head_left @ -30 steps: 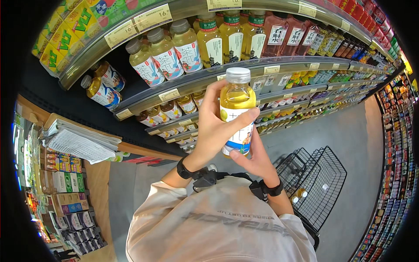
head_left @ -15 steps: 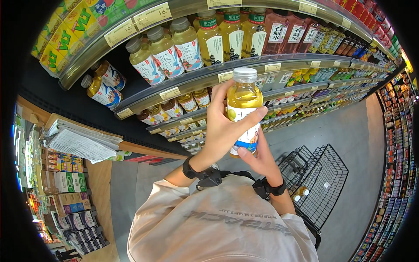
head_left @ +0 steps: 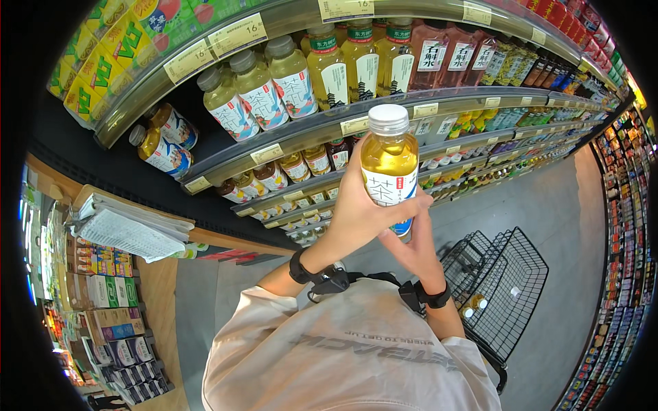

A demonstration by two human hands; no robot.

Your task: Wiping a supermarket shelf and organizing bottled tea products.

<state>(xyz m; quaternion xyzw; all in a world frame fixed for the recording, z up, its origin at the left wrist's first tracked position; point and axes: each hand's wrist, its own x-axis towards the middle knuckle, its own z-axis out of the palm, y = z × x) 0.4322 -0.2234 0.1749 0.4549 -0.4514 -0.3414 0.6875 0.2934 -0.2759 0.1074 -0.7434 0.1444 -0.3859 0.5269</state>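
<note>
- Both hands are raised in front of the shelves and are wrapped around one bottle; the left hand is closed about its lower body from the left, fingers curled across the label, and the right hand is cupped under its base, fingers pressed to the lower side.
- The shelving is seen curving across the upper view, several tiers deep, stocked with rows of drink bottles and edged with price tags.
- A light grey shirt is seen at the lower edge, between the forearms.
- A black wire shopping cart is parked on the grey floor to the right, just beside the right forearm; small bottles are lying in it.
- A stack of papers is laid on a wooden ledge at the left.
- The bottle is held upright, clear of the shelf, filled with pale yellow drink, with a white label.
- Black wrist straps are worn on both wrists.
- A white screw cap is seated on the bottle, untouched by either hand.
</note>
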